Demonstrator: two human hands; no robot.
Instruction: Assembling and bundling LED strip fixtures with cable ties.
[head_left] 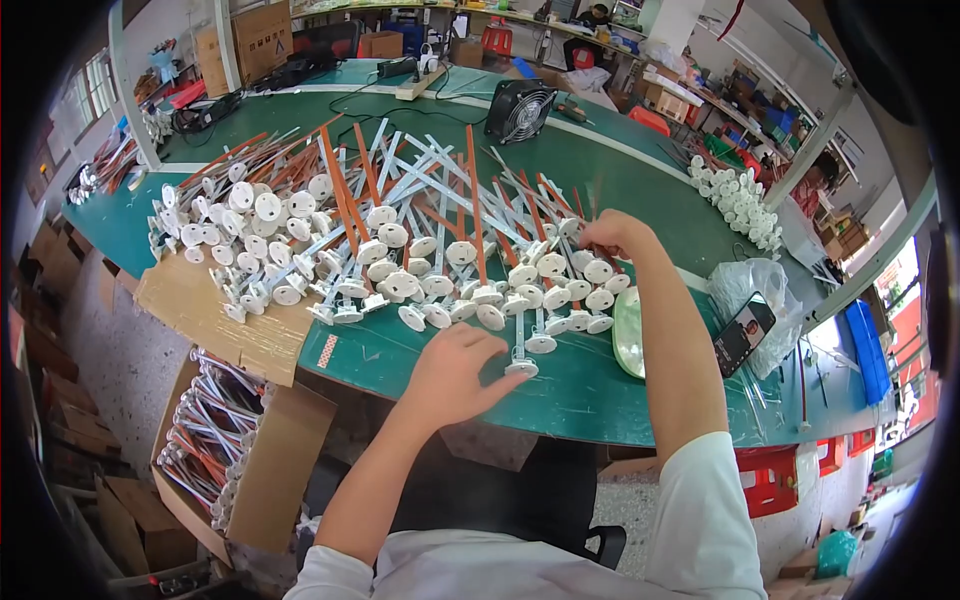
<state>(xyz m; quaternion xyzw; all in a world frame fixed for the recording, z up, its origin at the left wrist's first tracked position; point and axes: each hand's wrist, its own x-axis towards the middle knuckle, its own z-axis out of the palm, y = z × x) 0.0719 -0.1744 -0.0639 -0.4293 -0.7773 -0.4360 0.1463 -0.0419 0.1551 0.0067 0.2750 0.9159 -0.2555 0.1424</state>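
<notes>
Many thin strips, some silvery and some orange-brown, lie heaped on the green table, each with a round white disc at its end. My left hand (455, 372) is at the near edge of the heap with thumb and fingers apart. Its thumb tip reaches a white disc (521, 368) on a silvery strip that sticks out toward me. At the right side of the heap my right hand (617, 233) is closed, fingers curled down among the strips. What it grips is hidden; a blurred thin shape (594, 195) shows just above it.
A green tray (630, 335) lies beside my right forearm. Farther right are a phone (745, 333) and a clear plastic bag (775, 290). A black fan (520, 110) stands behind the heap. Below left, a cardboard box (285, 470) holds more strips. More white discs (735, 200) lie far right.
</notes>
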